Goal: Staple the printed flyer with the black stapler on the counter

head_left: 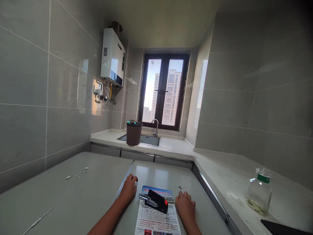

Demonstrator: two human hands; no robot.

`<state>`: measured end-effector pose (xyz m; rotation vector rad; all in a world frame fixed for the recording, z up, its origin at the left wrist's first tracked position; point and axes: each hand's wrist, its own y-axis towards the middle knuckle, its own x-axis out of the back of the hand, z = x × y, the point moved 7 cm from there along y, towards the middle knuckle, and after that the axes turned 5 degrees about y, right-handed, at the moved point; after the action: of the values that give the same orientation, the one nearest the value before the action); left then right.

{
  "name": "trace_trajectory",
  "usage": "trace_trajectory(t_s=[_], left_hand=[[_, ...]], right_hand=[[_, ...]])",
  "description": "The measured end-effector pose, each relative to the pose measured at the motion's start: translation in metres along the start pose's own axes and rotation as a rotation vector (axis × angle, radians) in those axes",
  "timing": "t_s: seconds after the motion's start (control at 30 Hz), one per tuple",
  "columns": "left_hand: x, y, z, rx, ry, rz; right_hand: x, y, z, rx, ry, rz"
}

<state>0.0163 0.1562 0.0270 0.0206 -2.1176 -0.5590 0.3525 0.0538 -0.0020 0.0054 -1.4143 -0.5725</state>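
A black stapler with a red tab lies on a printed leaflet on a grey table. My left hand rests on the table just left of the leaflet's top corner, fingers curled down, holding nothing I can see. My right hand rests on the table at the leaflet's right edge, knuckles up and fingers bent under, close to the stapler but not touching it. A few small dark bits lie just beyond my right hand.
White earphones trail across the table's left half. A glass jar with a green label stands on the white counter at right. A brown bucket sits at the sink with a tap under the window. Tiled walls close both sides.
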Motion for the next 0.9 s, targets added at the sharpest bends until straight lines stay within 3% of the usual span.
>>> trace_trajectory(t_s=[0.3, 0.43, 0.57, 0.7, 0.9], left_hand=[[-0.019, -0.002, -0.002, -0.028, 0.176, 0.170], [-0.020, -0.020, -0.010, -0.013, 0.204, 0.199], [-0.008, -0.053, -0.015, -0.005, 0.179, 0.168], [0.013, -0.078, -0.028, -0.057, -0.055, 0.053], [0.020, -0.078, -0.031, -0.099, -0.322, -0.037]], right_hand=[[0.001, -0.002, 0.001, 0.017, -0.003, -0.037], [0.001, -0.001, 0.000, 0.003, 0.010, -0.038], [0.000, 0.000, 0.001, -0.007, 0.016, -0.015], [0.001, -0.001, 0.002, 0.005, 0.023, -0.034], [-0.002, -0.001, 0.002, 0.015, 0.013, -0.037]])
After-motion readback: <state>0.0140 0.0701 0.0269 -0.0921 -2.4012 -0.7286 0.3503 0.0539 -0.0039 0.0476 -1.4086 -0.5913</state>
